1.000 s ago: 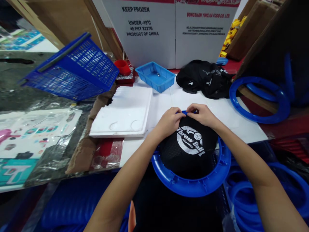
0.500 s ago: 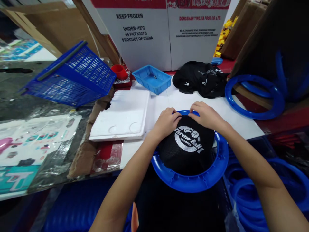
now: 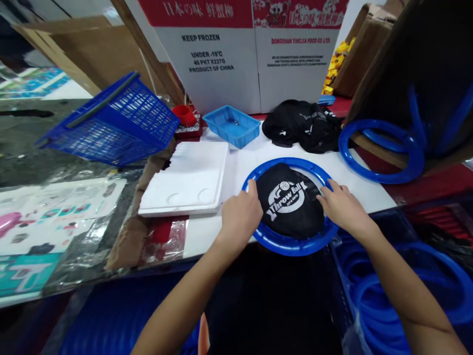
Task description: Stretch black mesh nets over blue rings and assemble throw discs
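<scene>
The left hand (image 3: 242,213) and right hand (image 3: 342,207) are gripping opposite sides of the blue ring (image 3: 293,248), fingers pinching its rim, while black cloth (image 3: 291,199) is lying across its middle. The ring seems to be overhanging the counter's (image 3: 365,195) front edge, so uneven pressure could be tipping it or loosening the cloth.

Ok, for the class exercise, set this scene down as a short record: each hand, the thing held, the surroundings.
Left hand: grips the left rim of a blue plastic ring
Right hand: grips the right rim
Inside the ring: black mesh fabric printed "Throw Ball"
Behind: blue plastic tray, crumpled black cloth
Left: white foam slab, tilted blue basket
Back: carton marked "KEEP FROZEN"
</scene>
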`<state>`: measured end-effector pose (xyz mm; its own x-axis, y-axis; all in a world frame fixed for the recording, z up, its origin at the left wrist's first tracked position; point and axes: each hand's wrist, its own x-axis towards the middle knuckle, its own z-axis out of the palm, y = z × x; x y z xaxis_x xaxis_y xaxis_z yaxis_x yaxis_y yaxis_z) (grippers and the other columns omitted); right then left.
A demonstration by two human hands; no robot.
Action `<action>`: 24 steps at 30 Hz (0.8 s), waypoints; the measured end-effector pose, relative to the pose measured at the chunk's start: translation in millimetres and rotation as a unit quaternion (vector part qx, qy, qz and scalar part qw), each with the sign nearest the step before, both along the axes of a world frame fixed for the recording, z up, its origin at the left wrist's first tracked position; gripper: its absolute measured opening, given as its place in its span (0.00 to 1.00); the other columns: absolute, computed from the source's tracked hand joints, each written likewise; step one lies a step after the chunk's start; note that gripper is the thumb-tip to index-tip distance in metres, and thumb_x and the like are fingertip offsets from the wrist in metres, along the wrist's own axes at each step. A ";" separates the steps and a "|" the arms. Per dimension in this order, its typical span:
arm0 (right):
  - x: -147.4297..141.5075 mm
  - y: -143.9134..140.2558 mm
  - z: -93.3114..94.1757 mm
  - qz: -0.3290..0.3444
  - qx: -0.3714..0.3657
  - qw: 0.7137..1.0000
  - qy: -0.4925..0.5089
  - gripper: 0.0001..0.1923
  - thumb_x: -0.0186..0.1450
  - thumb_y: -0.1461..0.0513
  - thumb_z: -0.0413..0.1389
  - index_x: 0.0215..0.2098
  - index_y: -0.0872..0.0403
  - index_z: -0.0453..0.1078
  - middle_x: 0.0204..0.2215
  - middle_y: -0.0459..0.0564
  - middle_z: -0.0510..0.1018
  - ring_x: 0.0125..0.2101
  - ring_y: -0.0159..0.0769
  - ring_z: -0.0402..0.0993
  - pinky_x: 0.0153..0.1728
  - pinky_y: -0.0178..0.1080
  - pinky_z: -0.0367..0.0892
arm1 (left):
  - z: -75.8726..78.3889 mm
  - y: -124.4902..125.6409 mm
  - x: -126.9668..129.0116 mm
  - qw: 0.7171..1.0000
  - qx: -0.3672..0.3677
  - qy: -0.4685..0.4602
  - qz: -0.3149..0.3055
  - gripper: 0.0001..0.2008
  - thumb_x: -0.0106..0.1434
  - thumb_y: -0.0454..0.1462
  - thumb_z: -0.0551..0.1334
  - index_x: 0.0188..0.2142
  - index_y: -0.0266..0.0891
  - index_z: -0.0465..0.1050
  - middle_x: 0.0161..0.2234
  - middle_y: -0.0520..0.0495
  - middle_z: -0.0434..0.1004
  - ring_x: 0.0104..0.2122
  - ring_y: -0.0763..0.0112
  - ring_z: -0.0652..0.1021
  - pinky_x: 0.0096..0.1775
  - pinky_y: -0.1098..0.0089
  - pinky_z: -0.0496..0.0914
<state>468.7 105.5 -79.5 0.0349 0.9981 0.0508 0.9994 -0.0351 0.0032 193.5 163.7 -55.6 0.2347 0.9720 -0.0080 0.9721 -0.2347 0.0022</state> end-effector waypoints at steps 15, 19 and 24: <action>-4.0 93.5 -19.8 0.346 -0.007 0.866 0.361 0.02 0.72 0.61 0.59 0.42 0.49 0.75 0.59 0.54 0.77 0.62 0.46 0.71 0.65 0.55 0.66 | 22.5 12.4 -4.0 0.888 -0.099 -0.335 -0.298 0.07 0.73 0.40 0.64 0.44 0.40 0.79 0.45 0.43 0.80 0.48 0.59 0.78 0.53 0.59 0.70; -12.6 94.5 -20.7 0.341 0.047 0.858 0.382 0.03 0.71 0.61 0.60 0.40 0.48 0.77 0.58 0.54 0.75 0.59 0.46 0.73 0.63 0.53 0.66 | -26.5 69.3 14.0 0.898 -0.032 -0.293 -0.327 0.10 0.68 0.42 0.71 0.47 0.43 0.84 0.59 0.37 0.72 0.61 0.46 0.72 0.62 0.46 0.66; -12.7 96.0 -19.0 0.264 0.015 0.848 0.459 0.04 0.69 0.58 0.63 0.41 0.49 0.78 0.41 0.49 0.82 0.44 0.42 0.79 0.52 0.46 0.71 | -44.4 85.9 16.3 0.839 -0.076 -0.447 -0.302 0.05 0.67 0.40 0.70 0.39 0.40 0.82 0.51 0.41 0.78 0.53 0.57 0.78 0.59 0.56 0.70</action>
